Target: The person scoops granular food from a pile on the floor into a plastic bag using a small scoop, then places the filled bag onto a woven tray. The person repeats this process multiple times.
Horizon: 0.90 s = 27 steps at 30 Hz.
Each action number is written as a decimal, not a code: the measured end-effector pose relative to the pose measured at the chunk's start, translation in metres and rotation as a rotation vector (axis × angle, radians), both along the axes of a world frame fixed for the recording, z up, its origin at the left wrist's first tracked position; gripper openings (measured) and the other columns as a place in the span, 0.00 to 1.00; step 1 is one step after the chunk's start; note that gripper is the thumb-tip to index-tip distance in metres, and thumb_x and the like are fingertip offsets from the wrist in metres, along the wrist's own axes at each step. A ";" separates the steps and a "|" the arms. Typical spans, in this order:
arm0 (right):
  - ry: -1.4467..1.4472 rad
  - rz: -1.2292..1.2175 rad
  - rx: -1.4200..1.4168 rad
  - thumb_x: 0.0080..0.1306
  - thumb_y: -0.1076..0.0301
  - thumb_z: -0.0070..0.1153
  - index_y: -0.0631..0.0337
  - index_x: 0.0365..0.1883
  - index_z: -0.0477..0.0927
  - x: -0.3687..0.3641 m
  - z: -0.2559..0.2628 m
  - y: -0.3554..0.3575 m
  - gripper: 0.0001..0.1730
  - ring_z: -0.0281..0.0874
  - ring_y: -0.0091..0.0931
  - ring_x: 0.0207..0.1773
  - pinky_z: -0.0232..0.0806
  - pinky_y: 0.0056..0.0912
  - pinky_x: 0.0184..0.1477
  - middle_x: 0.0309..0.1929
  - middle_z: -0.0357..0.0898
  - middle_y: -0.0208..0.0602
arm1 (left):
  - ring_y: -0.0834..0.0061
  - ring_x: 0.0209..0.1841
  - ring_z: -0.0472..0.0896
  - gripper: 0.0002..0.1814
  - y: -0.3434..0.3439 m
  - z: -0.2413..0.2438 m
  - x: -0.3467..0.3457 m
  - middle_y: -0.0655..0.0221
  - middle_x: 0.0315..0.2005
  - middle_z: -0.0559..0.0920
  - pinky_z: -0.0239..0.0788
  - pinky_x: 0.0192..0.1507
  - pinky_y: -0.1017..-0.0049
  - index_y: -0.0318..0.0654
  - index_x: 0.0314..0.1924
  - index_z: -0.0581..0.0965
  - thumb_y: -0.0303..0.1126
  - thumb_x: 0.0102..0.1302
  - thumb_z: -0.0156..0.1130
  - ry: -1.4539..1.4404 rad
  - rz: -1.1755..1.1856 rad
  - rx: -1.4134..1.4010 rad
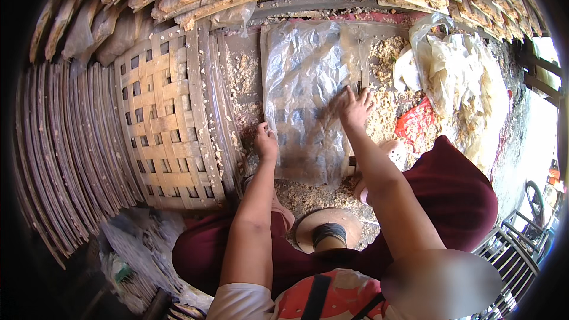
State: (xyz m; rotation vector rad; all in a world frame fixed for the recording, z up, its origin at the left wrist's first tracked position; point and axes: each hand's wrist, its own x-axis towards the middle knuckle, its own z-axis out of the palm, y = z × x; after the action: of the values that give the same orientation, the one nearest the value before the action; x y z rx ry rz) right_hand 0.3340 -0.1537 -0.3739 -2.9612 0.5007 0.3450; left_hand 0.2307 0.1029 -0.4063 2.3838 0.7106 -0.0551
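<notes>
A clear plastic sheet, wrinkled, lies over a woven bamboo tray with a wooden frame on the ground before me. At the sheet's left edge is my left hand, its fingers curled on the plastic at the frame's side. My right hand rests near the right edge of the sheet, fingers spread, with nothing gripped. Orange-brown crumbs are scattered on the ground to the right of the tray.
Woven bamboo trays stand stacked on edge at left. Racks of filled trays run along the top. Crumpled plastic sheets and a red plastic bag lie at right. A round wooden disc sits between my legs.
</notes>
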 end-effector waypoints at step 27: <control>0.115 0.651 0.177 0.66 0.45 0.52 0.35 0.75 0.48 0.087 0.019 0.067 0.42 0.31 0.45 0.79 0.32 0.61 0.74 0.78 0.37 0.46 | 0.53 0.42 0.81 0.14 -0.009 0.012 0.008 0.54 0.40 0.82 0.70 0.43 0.61 0.44 0.51 0.75 0.31 0.65 0.59 -0.104 -0.035 0.028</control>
State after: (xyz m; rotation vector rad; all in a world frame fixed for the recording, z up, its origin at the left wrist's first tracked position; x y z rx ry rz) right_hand 0.4210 -0.0863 -0.3552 -2.8529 -0.4834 0.5806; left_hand 0.2384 0.0937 -0.3940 2.4062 0.6249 0.0641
